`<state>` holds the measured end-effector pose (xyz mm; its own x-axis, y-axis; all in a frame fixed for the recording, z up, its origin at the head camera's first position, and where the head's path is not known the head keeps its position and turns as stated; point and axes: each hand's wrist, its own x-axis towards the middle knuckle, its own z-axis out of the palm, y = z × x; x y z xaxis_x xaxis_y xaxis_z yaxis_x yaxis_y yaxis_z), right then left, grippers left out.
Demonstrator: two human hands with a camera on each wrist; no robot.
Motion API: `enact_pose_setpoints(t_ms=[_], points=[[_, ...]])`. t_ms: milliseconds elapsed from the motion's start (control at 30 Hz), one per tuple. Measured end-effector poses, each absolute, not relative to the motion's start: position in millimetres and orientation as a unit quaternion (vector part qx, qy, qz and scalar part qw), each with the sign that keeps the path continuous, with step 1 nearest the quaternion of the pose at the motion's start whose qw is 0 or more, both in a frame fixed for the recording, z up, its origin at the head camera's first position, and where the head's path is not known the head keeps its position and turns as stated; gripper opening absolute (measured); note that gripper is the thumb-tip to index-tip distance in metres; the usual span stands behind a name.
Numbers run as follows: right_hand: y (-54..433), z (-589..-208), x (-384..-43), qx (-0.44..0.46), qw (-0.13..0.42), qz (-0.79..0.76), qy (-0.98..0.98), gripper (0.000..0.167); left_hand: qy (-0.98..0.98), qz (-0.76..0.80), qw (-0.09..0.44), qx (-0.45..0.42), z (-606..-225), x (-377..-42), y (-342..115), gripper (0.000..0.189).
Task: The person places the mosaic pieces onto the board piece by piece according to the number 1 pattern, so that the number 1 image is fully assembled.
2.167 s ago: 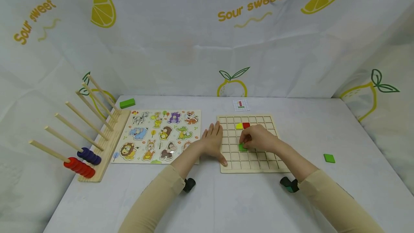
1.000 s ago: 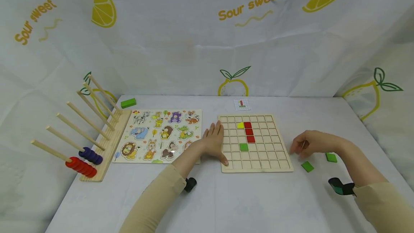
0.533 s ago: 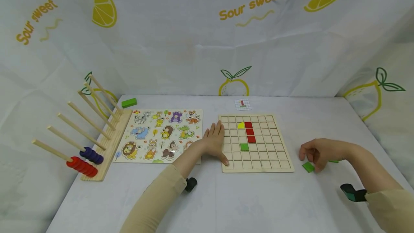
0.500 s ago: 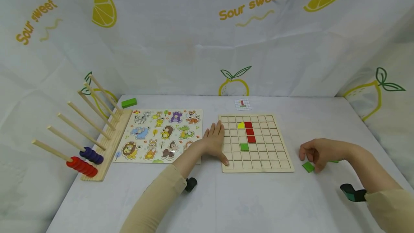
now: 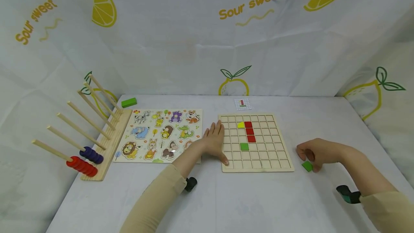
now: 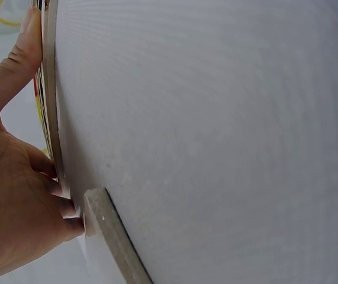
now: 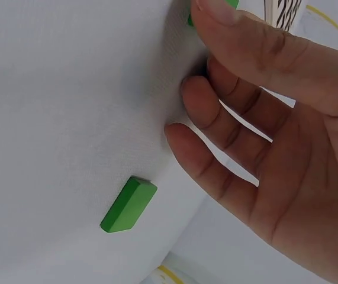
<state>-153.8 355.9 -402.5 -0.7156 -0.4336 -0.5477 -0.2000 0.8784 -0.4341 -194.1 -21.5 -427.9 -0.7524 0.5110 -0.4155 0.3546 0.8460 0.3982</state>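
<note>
My left hand (image 5: 213, 141) lies with straight fingers along the left edge of the wooden grid board (image 5: 271, 156), its thumb on the lower left corner. On the board sit a yellow rounded piece (image 5: 240, 125), a column of red square tiles (image 5: 249, 131) and one green square tile (image 5: 244, 146). Right of the board, my right hand (image 5: 323, 151) pinches another green tile (image 5: 307, 166) between thumb and finger at the tabletop. The right wrist view shows a further green tile (image 7: 128, 204) lying near the curled fingers; the hand hides it in the head view.
An animal picture puzzle (image 5: 161, 136) lies left of the board. Beyond it stands a wooden peg rack (image 5: 111, 137) with red rings (image 5: 82, 166) and blue rings (image 5: 91, 155). A green block (image 5: 129, 102) and a small pattern card (image 5: 242, 104) lie at the back.
My right hand left the board after the lower red tiles and green tile came into view there, moved right, and took hold of a loose green tile. The left hand stayed put.
</note>
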Motion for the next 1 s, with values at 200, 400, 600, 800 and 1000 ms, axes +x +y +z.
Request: enact_pose_setpoints(t_ms=[200,400,600,800,1000], points=[[355.4,-405.5,-157.1,-0.159,0.321,-0.158,0.920,0.038,0.923,0.151,0.270,0.230,-431.1,-195.8,-21.1,0.140],[357.2,-407.7,-160.5,-0.142,0.303,-0.159,0.929,0.036,0.920,0.155,0.281,0.225,-438.3,-199.9,-19.9,0.141],[357.0,-407.4,-161.8,-0.144,0.287,-0.171,0.932,0.037,0.920,0.160,0.278,0.226,-436.7,-198.8,-20.4,0.141],[356.4,-407.0,-162.7,-0.142,0.288,-0.178,0.930,0.036,0.922,0.156,0.267,0.234,-430.3,-195.9,-22.1,0.139],[355.9,-406.8,-162.7,-0.145,0.284,-0.182,0.930,0.035,0.923,0.150,0.264,0.234,-431.3,-195.9,-21.5,0.140]])
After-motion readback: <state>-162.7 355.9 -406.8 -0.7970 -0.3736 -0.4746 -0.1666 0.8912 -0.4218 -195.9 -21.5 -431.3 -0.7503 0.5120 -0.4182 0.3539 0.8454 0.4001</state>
